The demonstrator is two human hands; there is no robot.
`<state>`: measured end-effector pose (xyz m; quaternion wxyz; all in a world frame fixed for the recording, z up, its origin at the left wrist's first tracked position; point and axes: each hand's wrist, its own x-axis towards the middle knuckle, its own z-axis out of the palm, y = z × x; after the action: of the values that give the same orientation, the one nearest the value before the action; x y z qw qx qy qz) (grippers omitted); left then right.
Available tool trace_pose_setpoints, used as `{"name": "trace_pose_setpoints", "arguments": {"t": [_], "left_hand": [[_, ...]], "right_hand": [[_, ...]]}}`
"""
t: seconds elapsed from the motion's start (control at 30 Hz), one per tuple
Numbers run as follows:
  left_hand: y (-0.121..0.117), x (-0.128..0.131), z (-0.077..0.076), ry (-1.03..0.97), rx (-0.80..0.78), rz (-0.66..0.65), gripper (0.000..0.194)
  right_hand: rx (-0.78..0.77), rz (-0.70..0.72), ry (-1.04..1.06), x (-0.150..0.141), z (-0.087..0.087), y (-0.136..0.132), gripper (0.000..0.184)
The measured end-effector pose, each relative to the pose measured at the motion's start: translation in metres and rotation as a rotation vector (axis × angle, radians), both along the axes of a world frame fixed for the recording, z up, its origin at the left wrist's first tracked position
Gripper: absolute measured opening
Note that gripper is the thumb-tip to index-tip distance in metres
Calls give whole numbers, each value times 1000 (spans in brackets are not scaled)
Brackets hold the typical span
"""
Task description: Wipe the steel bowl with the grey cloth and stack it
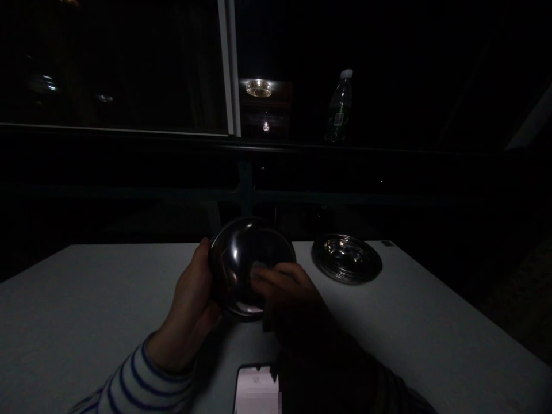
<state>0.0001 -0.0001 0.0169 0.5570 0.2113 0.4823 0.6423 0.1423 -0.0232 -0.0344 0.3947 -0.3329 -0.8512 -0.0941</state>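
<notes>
My left hand [192,305] grips the left rim of a shiny steel bowl [241,253] and holds it tilted above the white table [86,299]. My right hand [287,287] reaches into the bowl with its fingers pressed together on a small dark thing, perhaps a cloth or pad [259,267], against the inner wall. The scene is very dark, so what the fingers hold is unclear.
A second steel dish [347,259] lies on the table to the right of the bowl. A phone [256,391] with a lit screen lies at the table's near edge. A plastic water bottle [340,106] stands on a dark ledge behind, below a window frame [228,66].
</notes>
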Motion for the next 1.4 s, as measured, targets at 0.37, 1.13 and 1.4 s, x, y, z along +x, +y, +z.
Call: {"name": "trace_pose_setpoints", "arguments": {"t": [0.37, 1.13, 1.4], "left_hand": [[1, -1, 0, -34, 3, -51, 21], [4, -1, -7, -95, -23, -214, 24], [3, 2, -5, -75, -42, -215, 22]], "right_hand": [[56, 14, -4, 2, -3, 2, 32], [53, -109, 23, 8, 17, -4, 31], [67, -92, 18, 11, 17, -2, 26]]}}
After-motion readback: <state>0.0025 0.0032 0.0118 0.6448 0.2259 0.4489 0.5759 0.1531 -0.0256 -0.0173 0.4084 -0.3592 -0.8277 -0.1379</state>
